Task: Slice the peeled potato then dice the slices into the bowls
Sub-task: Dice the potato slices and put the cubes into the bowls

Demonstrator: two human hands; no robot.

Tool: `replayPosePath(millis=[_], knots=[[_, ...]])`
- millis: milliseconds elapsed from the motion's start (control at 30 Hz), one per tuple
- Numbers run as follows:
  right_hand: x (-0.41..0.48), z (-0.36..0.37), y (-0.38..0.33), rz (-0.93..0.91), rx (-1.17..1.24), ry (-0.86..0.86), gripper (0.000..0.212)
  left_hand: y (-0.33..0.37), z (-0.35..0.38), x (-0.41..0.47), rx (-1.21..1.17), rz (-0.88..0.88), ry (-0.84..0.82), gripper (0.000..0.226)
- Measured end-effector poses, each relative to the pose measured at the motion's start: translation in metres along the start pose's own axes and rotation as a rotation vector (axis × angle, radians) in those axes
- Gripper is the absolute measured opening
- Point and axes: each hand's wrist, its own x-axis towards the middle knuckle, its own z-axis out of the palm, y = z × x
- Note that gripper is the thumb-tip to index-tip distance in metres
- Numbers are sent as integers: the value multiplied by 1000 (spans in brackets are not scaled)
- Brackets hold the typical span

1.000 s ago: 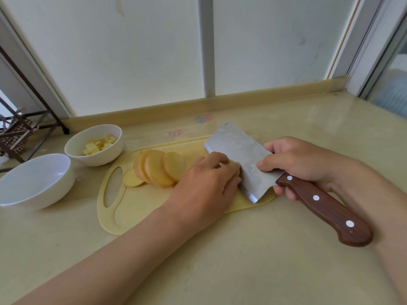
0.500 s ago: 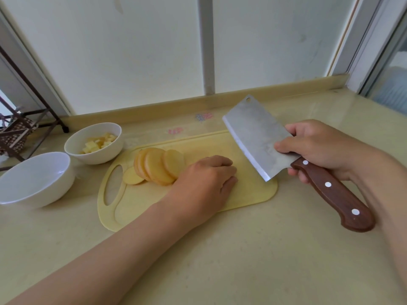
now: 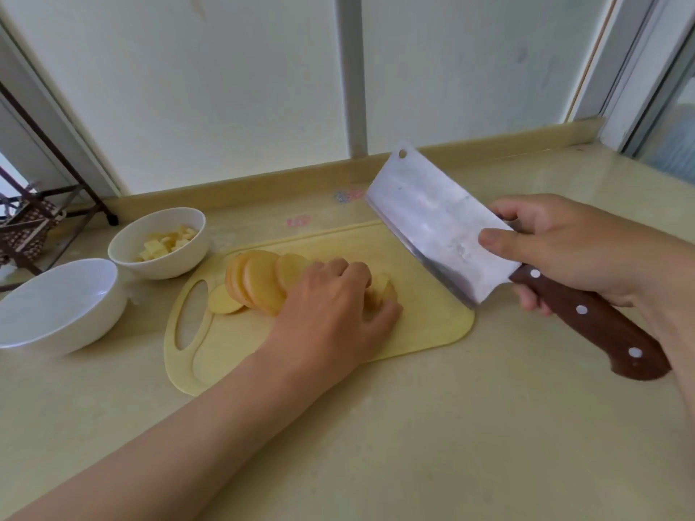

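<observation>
Bowls: 2 at your 10 o'clock, near bowl [image 3: 75, 332] and far bowl [image 3: 169, 265].
Potato dice [image 3: 165, 244]: one heap in the far bowl, too small to count.
Potato slices [image 3: 263, 282]: about 5 showing.
Potato end [image 3: 381, 291]: 1.
Cutting board [image 3: 432, 314]: 1.
Cleaver [image 3: 440, 227]: 1, at your 2 o'clock.
Hands: 2, your left hand [image 3: 331, 317] and right hand [image 3: 564, 250].

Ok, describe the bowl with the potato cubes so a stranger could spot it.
Find the yellow cutting board on the beige counter. Two white bowls sit past its left, handle-hole end. Yours is the smaller, farther bowl, holding pale potato cubes; the nearer bowl shows only white inside.
</observation>
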Motion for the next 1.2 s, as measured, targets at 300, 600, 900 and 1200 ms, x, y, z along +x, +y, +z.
replayPosePath(millis=[300, 600, 900, 1200], knots=[[-8, 6, -7, -138, -447, 3, 21, -4, 7, -4, -113, 8, 61, 24], [-11, 14, -9, -238, -721, 192, 26, -6, 12, -4, -100, 23, 119, 23], [-10, 19, -13, -261, -817, 230, 25, -4, 11, -4, -112, -53, 77, 25], [-9, 23, -17, -268, -816, 215, 25, -1, 12, -1, -74, -60, 40, 29]])
